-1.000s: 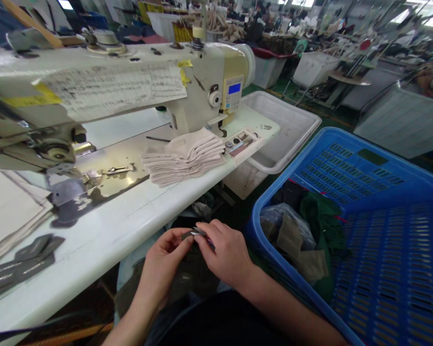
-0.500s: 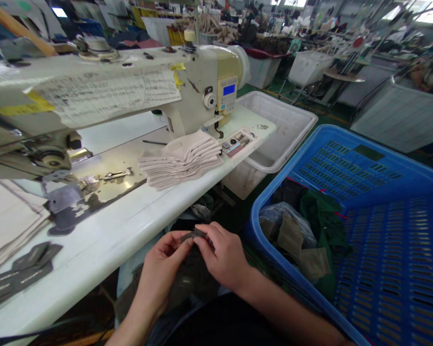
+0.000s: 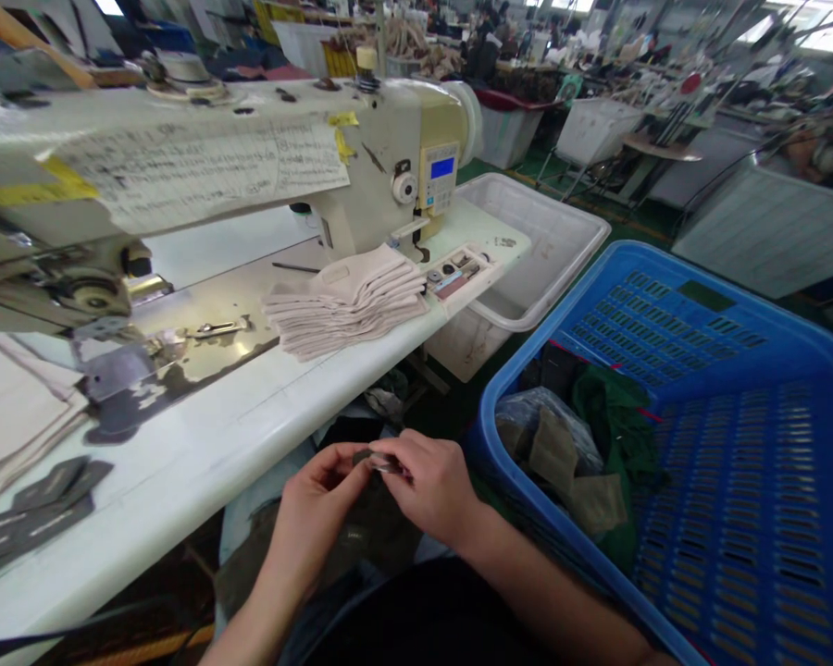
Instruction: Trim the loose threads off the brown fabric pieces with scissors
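Below the front edge of the white sewing table (image 3: 250,407), my left hand (image 3: 316,513) and my right hand (image 3: 434,490) meet over my lap. Both pinch a small dark piece with a shiny metal part (image 3: 375,460) between their fingertips. Dark olive fabric (image 3: 367,536) lies on my lap under the hands. An industrial sewing machine (image 3: 236,166) stands on the table above, with a stack of folded beige fabric pieces (image 3: 351,301) beside it.
A blue slotted plastic basket (image 3: 701,407) at my right holds green cloth (image 3: 615,416) and tan pieces (image 3: 555,449). A white plastic bin (image 3: 541,250) sits past the table's end. Dark grey cut pieces (image 3: 34,513) lie at the table's left. Other workstations fill the background.
My hands stay together on the small piece with only slight finger shifts. The view has drifted a little.
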`<state>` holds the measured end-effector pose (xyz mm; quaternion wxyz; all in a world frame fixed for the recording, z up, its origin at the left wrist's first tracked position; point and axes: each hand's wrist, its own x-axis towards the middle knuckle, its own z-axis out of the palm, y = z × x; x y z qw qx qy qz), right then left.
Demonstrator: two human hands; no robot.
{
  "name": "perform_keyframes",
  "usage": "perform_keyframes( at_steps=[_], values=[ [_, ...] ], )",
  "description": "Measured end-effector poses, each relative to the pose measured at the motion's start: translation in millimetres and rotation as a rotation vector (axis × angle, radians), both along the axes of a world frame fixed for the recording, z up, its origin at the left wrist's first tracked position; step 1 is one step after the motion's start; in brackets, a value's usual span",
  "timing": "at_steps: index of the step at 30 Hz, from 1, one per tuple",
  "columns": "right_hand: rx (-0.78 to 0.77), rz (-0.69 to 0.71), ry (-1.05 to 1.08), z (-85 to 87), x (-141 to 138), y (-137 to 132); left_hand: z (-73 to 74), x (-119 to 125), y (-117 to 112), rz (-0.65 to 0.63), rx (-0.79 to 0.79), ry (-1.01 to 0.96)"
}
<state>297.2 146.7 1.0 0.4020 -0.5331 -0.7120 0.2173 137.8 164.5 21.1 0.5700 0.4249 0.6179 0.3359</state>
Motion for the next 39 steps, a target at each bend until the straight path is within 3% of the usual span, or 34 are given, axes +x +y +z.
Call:
perform_keyframes(
  at_steps=[3,5,11,17,20,22,24,26,29,31,33,35,39],
  values=[
    [0.060,0.018,-0.208,-7.8,-2,1,2.0,3,0,-0.064,0.028,0.033],
    [0.027,0.012,-0.199,-10.8,-3,3,3.9,6,1,-0.059,0.049,0.020],
    [-0.197,-0.083,0.243,0.2,1,3,1.0,7,10,-0.052,0.154,0.123],
    [-0.325,-0.048,0.564,13.3,5,5,-7.2,2,20,-0.041,0.211,0.192],
    [-0.472,-0.038,0.798,11.8,2,9,-5.3,5,20,-0.064,0.260,0.170],
    [-0.576,-0.069,0.984,10.5,1,13,-4.2,7,19,-0.129,0.214,0.125],
    [-0.580,-0.122,1.092,10.1,2,17,-5.5,7,19,-0.168,0.126,0.085],
    [-0.436,-0.212,1.047,9.7,6,20,-8.9,4,20,-0.146,0.073,0.067],
    [-0.169,-0.364,0.653,6.3,14,21,-13.5,-1,21,-0.099,0.057,0.069],
    [-0.162,-0.353,0.324,1.9,17,22,-13.3,-4,21,-0.091,0.054,0.069],
    [-0.243,-0.260,0.157,-2.3,16,22,-10.1,-4,20,-0.075,0.065,0.067],
    [-0.265,-0.179,0.174,-4.7,11,20,-5.3,-2,19,-0.051,0.079,0.052],
    [-0.149,-0.071,0.252,-4.8,0,13,1.6,6,15,-0.060,0.072,-0.007]
  ],
)
